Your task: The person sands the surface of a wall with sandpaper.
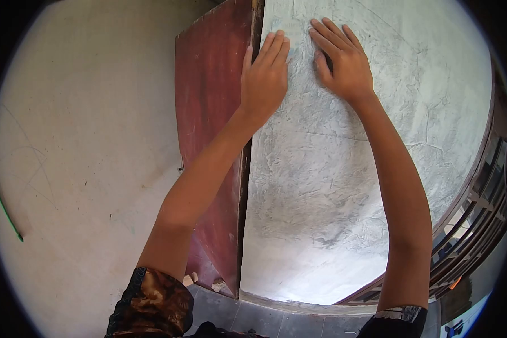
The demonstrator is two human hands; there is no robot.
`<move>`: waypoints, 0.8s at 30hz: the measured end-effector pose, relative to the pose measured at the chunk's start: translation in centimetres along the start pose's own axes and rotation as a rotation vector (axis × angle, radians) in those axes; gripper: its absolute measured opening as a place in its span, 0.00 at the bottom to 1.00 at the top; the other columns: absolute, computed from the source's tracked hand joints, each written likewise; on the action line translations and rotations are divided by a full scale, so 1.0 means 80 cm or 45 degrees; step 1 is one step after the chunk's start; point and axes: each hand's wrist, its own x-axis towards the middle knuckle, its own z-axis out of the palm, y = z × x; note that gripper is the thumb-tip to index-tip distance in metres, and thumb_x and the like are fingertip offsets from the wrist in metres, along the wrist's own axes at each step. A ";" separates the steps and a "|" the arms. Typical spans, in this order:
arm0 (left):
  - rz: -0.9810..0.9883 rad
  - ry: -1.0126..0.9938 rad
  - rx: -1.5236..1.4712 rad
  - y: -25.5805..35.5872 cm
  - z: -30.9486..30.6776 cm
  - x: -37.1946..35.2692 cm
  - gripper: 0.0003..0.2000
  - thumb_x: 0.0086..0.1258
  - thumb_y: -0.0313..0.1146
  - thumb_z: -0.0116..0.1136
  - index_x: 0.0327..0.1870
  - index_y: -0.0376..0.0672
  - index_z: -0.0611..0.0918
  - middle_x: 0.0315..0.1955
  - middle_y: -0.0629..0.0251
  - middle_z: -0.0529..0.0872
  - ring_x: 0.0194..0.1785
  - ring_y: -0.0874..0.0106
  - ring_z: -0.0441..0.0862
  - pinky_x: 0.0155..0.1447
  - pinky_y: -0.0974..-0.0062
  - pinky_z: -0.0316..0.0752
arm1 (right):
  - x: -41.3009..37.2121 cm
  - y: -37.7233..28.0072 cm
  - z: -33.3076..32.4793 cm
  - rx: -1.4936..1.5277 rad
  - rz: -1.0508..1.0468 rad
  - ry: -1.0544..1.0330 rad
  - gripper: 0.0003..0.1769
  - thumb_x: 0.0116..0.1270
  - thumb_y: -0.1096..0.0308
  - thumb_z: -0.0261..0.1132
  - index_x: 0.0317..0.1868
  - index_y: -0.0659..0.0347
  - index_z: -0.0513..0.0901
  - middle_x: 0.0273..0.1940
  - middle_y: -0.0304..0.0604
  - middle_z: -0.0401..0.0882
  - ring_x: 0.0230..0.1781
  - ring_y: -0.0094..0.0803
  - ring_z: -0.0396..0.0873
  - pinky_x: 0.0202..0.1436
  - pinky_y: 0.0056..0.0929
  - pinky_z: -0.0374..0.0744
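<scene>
Both my arms reach up against a pale, wrinkled surface (321, 169) that looks like a wall with grey smudges and creases. My left hand (267, 76) lies near its left edge, fingers stretched upward, partly over the dark edge of a red-brown wooden door (211, 96). To the right, my right hand (343, 62) rests on the pale surface with its fingers extended and thumb apart. Nothing shows in either hand, though what lies under the palms is hidden.
A plain beige wall (90, 112) stands on the left, with a green strip (4, 205) at its far side. Dark slatted bars (473, 219) curve along the right. Below are grey floor tiles (259, 321) and small broken bits (218, 285) at the door's damaged bottom.
</scene>
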 end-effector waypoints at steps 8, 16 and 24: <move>0.001 0.141 0.069 -0.022 0.022 0.087 0.19 0.76 0.29 0.59 0.66 0.40 0.82 0.72 0.62 0.80 0.78 0.65 0.73 0.74 0.40 0.67 | 0.000 0.001 0.002 -0.007 0.000 0.005 0.24 0.69 0.71 0.62 0.66 0.59 0.84 0.72 0.40 0.79 0.77 0.39 0.71 0.83 0.48 0.63; 0.016 -0.009 0.077 0.000 0.002 0.013 0.19 0.77 0.28 0.59 0.68 0.40 0.81 0.73 0.62 0.78 0.77 0.63 0.74 0.74 0.40 0.68 | 0.003 0.000 0.000 -0.026 -0.032 0.040 0.22 0.67 0.70 0.62 0.61 0.61 0.87 0.68 0.43 0.82 0.75 0.39 0.74 0.82 0.48 0.66; -0.012 0.025 -0.037 -0.007 0.002 0.012 0.20 0.77 0.28 0.58 0.69 0.40 0.80 0.73 0.61 0.78 0.79 0.64 0.71 0.74 0.40 0.68 | 0.002 -0.002 0.000 -0.023 -0.027 0.067 0.21 0.67 0.71 0.63 0.60 0.62 0.87 0.68 0.44 0.83 0.74 0.40 0.75 0.81 0.48 0.67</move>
